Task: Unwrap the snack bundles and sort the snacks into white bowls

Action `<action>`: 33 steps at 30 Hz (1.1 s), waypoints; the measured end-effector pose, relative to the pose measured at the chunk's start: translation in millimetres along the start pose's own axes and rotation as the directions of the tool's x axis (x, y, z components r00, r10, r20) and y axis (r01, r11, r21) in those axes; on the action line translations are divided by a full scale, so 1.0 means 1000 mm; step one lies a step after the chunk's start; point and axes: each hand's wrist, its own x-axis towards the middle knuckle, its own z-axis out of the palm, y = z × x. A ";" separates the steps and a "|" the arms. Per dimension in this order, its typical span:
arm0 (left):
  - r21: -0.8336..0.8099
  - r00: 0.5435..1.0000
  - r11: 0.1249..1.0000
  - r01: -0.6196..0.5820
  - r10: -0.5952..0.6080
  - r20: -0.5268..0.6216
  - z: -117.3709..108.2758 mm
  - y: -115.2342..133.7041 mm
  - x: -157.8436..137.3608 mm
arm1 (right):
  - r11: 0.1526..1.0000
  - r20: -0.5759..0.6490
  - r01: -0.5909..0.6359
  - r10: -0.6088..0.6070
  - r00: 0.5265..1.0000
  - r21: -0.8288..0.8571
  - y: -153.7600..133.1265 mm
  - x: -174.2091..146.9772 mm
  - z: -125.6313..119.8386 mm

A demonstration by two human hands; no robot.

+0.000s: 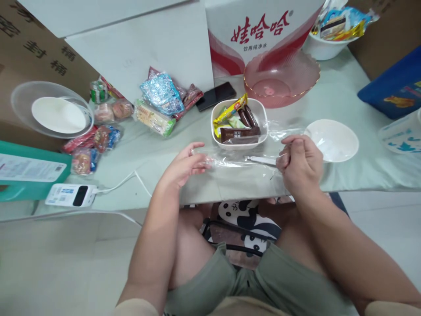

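A sheet of clear plastic film (230,161) stretches between my hands in front of a white bowl of snacks (215,137). My left hand (186,164) has its fingers curled on the film's left end. My right hand (301,160) is closed in a fist around a slim white tool (265,160) with a metal tip pointing left; its exact kind is unclear. Film also gathers at this fist. Wrapped snack bars (240,133) and a yellow packet (230,109) lie in the bowl. Just right of my right hand sits an empty white bowl (342,138).
A pink glass bowl (281,83), a black phone (217,95) and packaged snacks (161,94) are behind. A clear bowl (23,98) and a white power bank (70,195) with a cable stand left. Cartons (263,26) line the back; a blue package (391,87) is right.
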 end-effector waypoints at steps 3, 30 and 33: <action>0.132 0.999 0.991 -0.019 0.024 -0.031 0.004 -0.004 -0.001 | 0.998 -0.006 0.037 -0.037 0.999 -0.045 -0.001 -0.002 -0.002; -0.063 0.922 0.925 -0.375 0.365 -0.132 -0.021 0.002 -0.011 | 0.986 -0.182 0.110 -0.086 0.980 0.127 -0.013 0.016 -0.008; -0.053 0.915 0.925 -0.377 0.363 -0.177 -0.020 0.001 -0.007 | 0.985 -0.179 0.126 -0.104 0.978 0.115 -0.014 0.012 -0.006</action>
